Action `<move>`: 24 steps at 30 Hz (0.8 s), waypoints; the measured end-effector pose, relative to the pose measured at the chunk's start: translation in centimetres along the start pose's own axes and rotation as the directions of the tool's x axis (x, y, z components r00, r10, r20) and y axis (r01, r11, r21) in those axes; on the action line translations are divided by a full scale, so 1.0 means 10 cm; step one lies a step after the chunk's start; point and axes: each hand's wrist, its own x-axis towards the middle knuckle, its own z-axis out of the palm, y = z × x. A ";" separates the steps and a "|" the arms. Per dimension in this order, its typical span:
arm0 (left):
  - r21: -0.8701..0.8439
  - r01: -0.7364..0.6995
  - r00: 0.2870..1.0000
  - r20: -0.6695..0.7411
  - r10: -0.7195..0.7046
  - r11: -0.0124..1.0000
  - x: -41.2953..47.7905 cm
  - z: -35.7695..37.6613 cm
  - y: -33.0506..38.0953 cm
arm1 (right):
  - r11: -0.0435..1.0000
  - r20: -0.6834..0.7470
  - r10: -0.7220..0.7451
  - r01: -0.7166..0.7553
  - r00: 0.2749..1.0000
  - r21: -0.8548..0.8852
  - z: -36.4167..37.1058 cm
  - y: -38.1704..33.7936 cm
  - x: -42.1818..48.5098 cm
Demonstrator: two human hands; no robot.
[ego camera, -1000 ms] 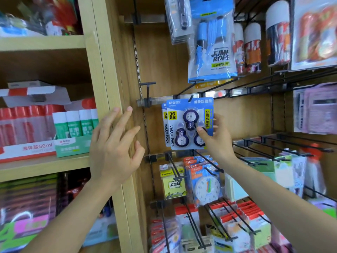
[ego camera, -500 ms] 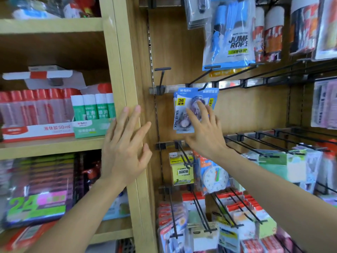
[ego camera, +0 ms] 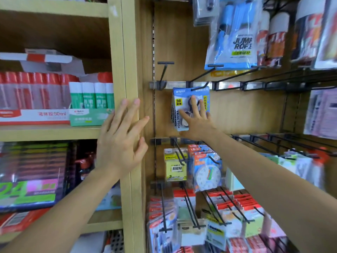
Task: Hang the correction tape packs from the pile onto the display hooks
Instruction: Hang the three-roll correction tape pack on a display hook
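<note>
Correction tape packs (ego camera: 189, 108) on the display hook (ego camera: 199, 87), well back toward the wooden back panel (ego camera: 237, 114), at least two cards deep, fanned slightly at the left edge. Right hand (ego camera: 197, 123) flat against the front card, fingers straight and spread, pressing rather than gripping. Left hand (ego camera: 120, 141) likewise unclenched, palm and spread fingers laid on the wooden upright (ego camera: 130, 61) between the shelves and the hook wall. No pile in view.

Probably light: thin card backing with a clear blister over three tape rolls. Stiff enough to push flat, yet easy to crease at the corners, and slick on the plastic bubble. Best taken by the bare card margin at a lower corner, thumb in front and fingers behind, leaving the hang hole free for the hook tip.

Tight quarters. Jump rope pack (ego camera: 235, 39) just above; sticky note pack (ego camera: 175, 166) and toy clock pack (ego camera: 207, 174) just below on the next rail. Empty hook (ego camera: 165, 70) to the left, near the upright. Cleanest exit likely straight back toward the body, between the two rows of black wire.
</note>
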 end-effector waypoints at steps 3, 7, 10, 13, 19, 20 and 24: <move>0.001 0.001 1.000 0.010 -0.001 1.000 0.00 0.00 0.00 | 0.994 -0.009 -0.043 0.044 0.999 0.101 -0.15 0.02 -0.12; -0.046 0.023 1.000 0.021 -0.022 0.999 -0.04 -0.03 0.07 | 0.960 -0.061 -0.068 0.082 0.996 0.269 -0.45 -0.07 -0.51; -0.206 0.095 0.995 0.013 -0.094 0.974 -0.15 -0.11 0.20 | 0.901 -0.189 -0.077 0.149 0.979 0.408 -0.63 -0.17 -0.94; -0.363 0.144 0.989 0.013 -0.150 0.921 -0.36 -0.23 0.35 | 0.825 -0.274 -0.074 0.213 0.959 0.523 -0.74 -0.25 -1.42; -0.529 0.201 0.964 0.257 -0.071 0.825 -1.15 -0.36 0.66 | 0.806 -0.188 -0.057 0.156 0.980 0.572 -0.55 -0.51 -2.35; -0.540 0.233 0.950 0.305 -0.071 0.809 -1.33 -0.36 0.72 | 0.802 -0.149 -0.047 0.126 0.988 0.584 -0.45 -0.55 -2.50; -0.571 0.414 0.863 0.494 -0.105 0.709 -2.17 -0.41 0.98 | 0.756 0.066 0.002 -0.045 0.998 0.653 -0.06 -0.72 -3.17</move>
